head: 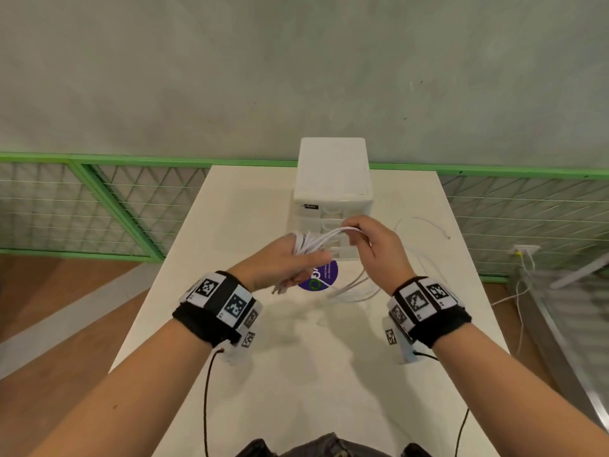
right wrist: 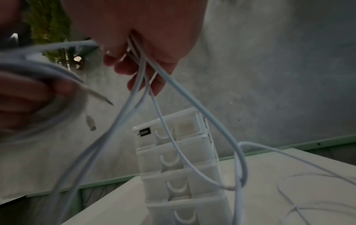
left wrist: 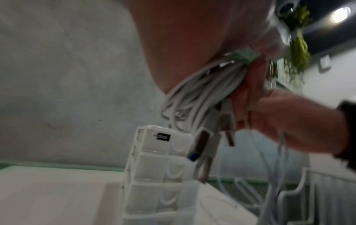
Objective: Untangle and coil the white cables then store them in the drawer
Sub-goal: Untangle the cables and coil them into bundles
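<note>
The head view was evenly and softly lit, with faint diffuse shadows of the forearms falling on the pale desk (head: 296, 374) just below the hands. Its wide lens bowed the green rail (head: 148, 158) and stretched the edges. The left wrist view was dimmer and motion-blurred; a round ceiling lamp (left wrist: 340, 14) glared at the top right, and the near palm and dangling plugs (left wrist: 204, 152) were out of focus. The right wrist view was the darkest, with a bluish cast; the cables (right wrist: 202, 109) smeared into soft streaks, the left edge blurred heavily, and a small lamp glinted (right wrist: 78, 62) behind.
</note>
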`<control>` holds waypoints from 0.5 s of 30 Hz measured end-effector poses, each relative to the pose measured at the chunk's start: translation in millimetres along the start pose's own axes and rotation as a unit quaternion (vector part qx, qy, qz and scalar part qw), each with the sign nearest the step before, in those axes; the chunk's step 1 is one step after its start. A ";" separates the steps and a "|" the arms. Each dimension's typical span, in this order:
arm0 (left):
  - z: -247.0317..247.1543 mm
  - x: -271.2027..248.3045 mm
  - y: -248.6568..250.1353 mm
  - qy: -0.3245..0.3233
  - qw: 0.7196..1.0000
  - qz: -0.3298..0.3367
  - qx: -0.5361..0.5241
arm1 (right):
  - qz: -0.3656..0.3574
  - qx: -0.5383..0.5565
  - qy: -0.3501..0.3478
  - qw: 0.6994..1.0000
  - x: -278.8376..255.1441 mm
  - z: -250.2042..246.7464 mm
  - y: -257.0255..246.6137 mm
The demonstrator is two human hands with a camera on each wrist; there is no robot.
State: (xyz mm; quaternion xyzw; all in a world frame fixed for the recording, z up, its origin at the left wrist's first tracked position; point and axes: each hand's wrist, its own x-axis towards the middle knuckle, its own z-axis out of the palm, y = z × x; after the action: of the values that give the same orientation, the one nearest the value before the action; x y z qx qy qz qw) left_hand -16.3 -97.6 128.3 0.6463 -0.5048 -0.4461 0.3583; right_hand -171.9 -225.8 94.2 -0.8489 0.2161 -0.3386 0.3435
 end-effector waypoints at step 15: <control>-42.3 1.9 21.1 0.319 0.889 0.077 -0.319 | 0.195 0.027 -0.100 0.975 -29.7 7.4 34.2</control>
State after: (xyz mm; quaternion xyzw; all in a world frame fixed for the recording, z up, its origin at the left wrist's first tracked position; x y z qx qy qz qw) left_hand 16.5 -103.9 161.7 0.5636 -0.2419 -0.3244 0.7202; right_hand -191.2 -227.7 52.6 -0.8105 0.3326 -0.1846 0.4454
